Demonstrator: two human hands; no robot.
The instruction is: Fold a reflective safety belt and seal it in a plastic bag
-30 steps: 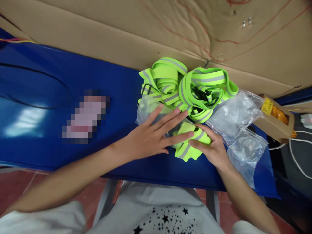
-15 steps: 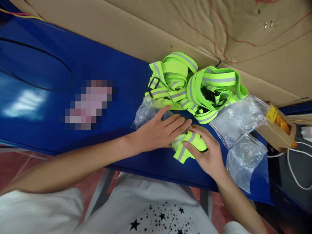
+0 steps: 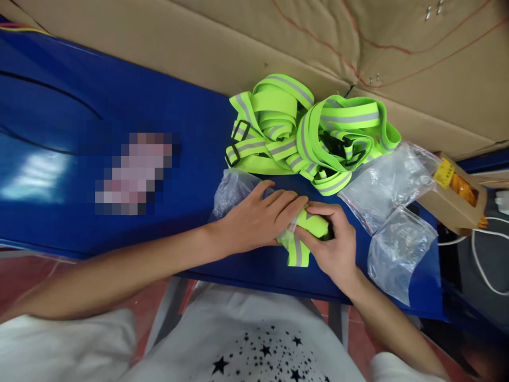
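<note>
Near the table's front edge, my right hand grips a folded neon-yellow reflective strap with a grey stripe. One end of the strap hangs down below the fingers. My left hand is closed on a clear plastic bag, whose body puffs out behind the wrist. The mouth of the bag lies around the strap's left end, between the two hands. The left fingers hide how far inside the strap is. Just beyond both hands lies a heap of similar reflective straps with black buckles.
Two more clear bags, one flat and one nearer the edge, lie on the right. A cardboard box with a yellow label stands past them. Cardboard lines the back of the blue table. A blurred-out item lies left.
The strap in my right hand has turned, so its loose end now hangs straighter down. My right hand has shifted slightly left, closer to the bag. The whole view has moved a little.
</note>
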